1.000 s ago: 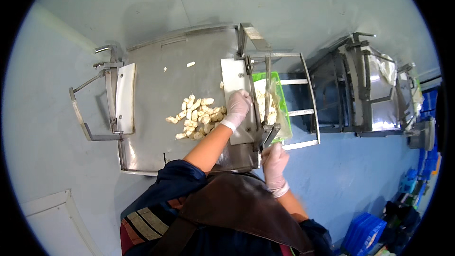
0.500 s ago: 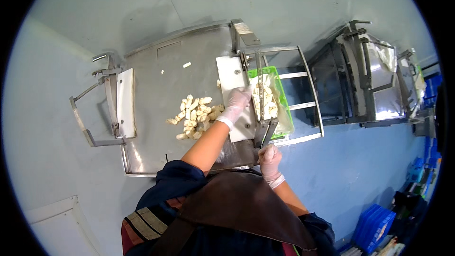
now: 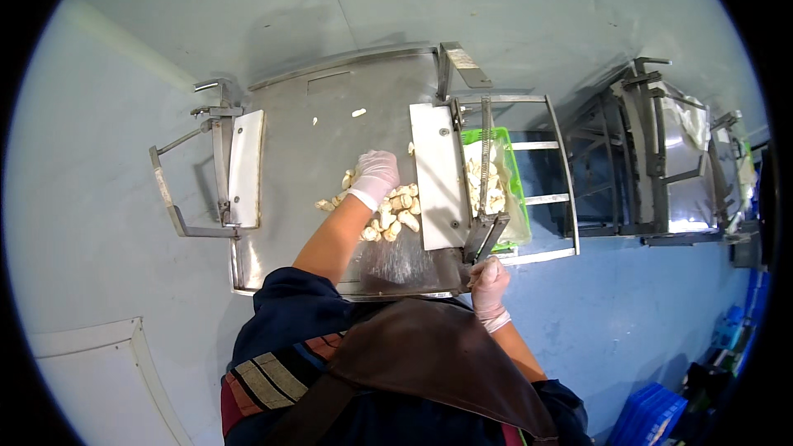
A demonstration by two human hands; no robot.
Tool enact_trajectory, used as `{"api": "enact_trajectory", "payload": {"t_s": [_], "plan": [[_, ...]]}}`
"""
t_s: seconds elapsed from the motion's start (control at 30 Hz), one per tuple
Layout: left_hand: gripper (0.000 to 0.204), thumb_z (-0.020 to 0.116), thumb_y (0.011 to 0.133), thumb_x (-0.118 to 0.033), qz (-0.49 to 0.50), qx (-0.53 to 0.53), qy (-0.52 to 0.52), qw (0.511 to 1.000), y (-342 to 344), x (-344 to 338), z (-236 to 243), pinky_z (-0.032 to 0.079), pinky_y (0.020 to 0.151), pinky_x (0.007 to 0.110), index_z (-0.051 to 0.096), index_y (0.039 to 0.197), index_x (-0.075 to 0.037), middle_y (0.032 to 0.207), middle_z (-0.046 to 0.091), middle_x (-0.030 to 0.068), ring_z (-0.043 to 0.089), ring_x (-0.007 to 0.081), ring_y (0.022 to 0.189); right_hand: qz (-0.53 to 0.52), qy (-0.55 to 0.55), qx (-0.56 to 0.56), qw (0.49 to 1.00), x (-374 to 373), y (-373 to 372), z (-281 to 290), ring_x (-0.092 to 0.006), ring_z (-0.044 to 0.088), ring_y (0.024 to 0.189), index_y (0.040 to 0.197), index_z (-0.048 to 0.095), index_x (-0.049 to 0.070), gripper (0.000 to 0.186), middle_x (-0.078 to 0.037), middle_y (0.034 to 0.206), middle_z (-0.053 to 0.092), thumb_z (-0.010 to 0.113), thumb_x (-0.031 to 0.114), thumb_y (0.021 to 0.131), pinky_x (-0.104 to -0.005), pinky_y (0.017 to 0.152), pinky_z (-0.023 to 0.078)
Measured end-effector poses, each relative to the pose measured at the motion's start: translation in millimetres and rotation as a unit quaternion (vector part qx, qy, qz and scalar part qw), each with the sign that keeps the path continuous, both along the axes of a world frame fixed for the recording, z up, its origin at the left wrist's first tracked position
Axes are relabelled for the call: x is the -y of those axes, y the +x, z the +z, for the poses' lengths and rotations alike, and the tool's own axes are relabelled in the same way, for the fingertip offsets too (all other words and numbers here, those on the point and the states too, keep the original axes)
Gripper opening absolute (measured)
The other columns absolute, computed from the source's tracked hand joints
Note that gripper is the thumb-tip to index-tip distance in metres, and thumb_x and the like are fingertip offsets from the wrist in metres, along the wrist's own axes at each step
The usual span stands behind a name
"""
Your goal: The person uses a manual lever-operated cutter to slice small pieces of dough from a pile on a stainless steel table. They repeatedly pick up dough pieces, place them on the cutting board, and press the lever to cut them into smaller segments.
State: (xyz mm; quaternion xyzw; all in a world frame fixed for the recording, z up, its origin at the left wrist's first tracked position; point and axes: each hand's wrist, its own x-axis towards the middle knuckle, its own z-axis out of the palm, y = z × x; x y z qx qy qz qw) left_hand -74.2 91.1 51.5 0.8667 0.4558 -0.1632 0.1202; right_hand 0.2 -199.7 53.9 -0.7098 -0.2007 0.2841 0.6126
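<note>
My gloved left hand (image 3: 376, 175) has its fingers curled over a pile of pale, lumpy pieces (image 3: 388, 223) on a steel table (image 3: 289, 132); what is inside it is hidden. Just right of the pile is a white board (image 3: 434, 198) at a hinged metal cutter (image 3: 484, 225). My gloved right hand (image 3: 487, 285) is closed on the cutter's handle at its lower end. Beyond the blade, a green lined basket (image 3: 516, 182) holds more pale pieces, many cut smaller, inside a metal rail frame (image 3: 541, 198).
Another white board with a metal frame (image 3: 246, 165) is fixed at the table's left side. Similar steel equipment (image 3: 669, 165) stands at the right against the pale wall (image 3: 388, 0). Blue crates (image 3: 644, 413) lie on the blue floor (image 3: 578, 306) at the lower right.
My left hand has moved off the white board leftward onto the pile. My right hand stays closed at the cutter's handle. The view has shifted slightly.
</note>
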Motion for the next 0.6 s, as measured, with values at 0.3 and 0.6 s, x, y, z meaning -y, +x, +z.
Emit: {"api": "enact_trajectory", "payload": {"t_s": [0.3, 0.6], "plan": [[0.018, 0.06, 0.078, -0.012, 0.25, 0.423, -0.309, 0.814, 77, 53, -37, 0.044, 0.068, 0.024, 0.062, 0.088, 0.002, 0.081, 0.063, 0.0062, 0.055, 0.0112, 0.073, -0.005, 0.007, -0.009, 1.0, 3, 2, -5, -0.009, 0.045, 0.039, 0.057, 0.048, 0.002, 0.056, -0.002, 0.044, 0.045, 0.044, 0.051, 0.084, -0.0223, 0.038, 0.035], [0.015, 0.063, 0.073, -0.015, 0.339, 0.525, -0.219, 0.749, 88, 67, -78, 0.046, 0.057, 0.029, 0.061, 0.07, 0.0, 0.065, 0.063, 0.0102, 0.058, 0.017, 0.056, 0.004, 0.009, -0.008, 1.0, 2, 0, -3, -0.0101, 0.043, 0.036, 0.057, 0.048, 0.003, 0.052, -0.004, 0.047, 0.047, 0.039, 0.046, 0.086, -0.0234, 0.036, 0.034]]}}
